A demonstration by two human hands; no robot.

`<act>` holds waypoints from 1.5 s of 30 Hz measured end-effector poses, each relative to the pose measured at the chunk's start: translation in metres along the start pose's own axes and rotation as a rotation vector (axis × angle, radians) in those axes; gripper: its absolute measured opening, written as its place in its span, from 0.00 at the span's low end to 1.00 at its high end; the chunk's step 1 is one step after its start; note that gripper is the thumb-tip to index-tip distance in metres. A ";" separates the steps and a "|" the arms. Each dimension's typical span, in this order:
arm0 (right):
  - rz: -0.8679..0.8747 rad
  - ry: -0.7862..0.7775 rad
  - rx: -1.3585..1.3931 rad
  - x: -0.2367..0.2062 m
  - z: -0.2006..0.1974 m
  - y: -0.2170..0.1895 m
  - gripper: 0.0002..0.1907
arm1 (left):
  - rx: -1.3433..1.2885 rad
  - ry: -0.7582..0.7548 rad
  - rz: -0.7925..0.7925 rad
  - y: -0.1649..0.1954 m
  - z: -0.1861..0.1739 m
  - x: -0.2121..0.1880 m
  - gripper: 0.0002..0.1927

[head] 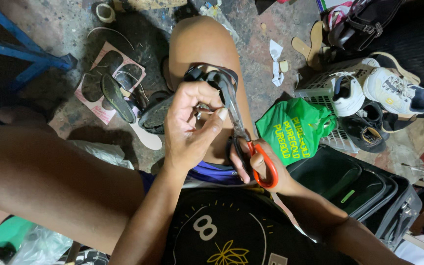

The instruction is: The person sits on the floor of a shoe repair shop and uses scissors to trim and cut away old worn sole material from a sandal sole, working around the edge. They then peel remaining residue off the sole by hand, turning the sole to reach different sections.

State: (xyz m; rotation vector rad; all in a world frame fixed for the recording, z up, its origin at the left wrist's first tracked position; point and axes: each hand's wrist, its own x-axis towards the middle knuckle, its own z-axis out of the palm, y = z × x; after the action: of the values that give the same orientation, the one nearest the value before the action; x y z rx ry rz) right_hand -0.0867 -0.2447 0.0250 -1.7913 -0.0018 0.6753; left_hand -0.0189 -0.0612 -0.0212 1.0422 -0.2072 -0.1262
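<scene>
Right hand (pixel 258 164) clamps the orange-handled scissors (pixel 244 137); left hand (pixel 190 125) pinches a dark strap piece (pixel 207 76) over the knee — best steady it, cut slowly.

Counts: 2 hands, left hand (pixel 190 128) and right hand (pixel 263 167). 1 pair of scissors (pixel 244 135), orange handles. 1 green bag (pixel 295 128). 2 white sneakers (pixel 349 93) (pixel 398 93). 1 grey basket (pixel 320 86). 1 black suitcase (pixel 364 184). 1 black insole (pixel 118 98) lying on 1 pink cut-out sheet (pixel 94 110). 1 tape roll (pixel 105 12).
</scene>
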 end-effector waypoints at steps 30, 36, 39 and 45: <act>-0.001 -0.078 -0.090 -0.016 -0.044 -0.012 0.45 | 0.145 -0.074 0.141 0.000 0.003 0.002 0.14; 0.079 -0.064 -0.067 -0.025 -0.042 -0.007 0.42 | 0.119 -0.091 0.090 0.000 0.001 -0.001 0.14; 0.061 -0.075 -0.081 -0.021 -0.045 -0.003 0.41 | 0.140 -0.109 0.153 -0.001 0.002 -0.001 0.15; -0.062 -0.148 -0.112 -0.018 -0.052 -0.006 0.36 | 0.225 -0.123 0.132 0.003 0.003 -0.001 0.14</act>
State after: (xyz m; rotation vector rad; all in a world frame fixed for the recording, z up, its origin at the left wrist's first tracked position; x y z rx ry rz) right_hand -0.0767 -0.2942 0.0466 -1.8363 -0.1975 0.7748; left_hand -0.0204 -0.0623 -0.0174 1.2422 -0.4083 -0.0479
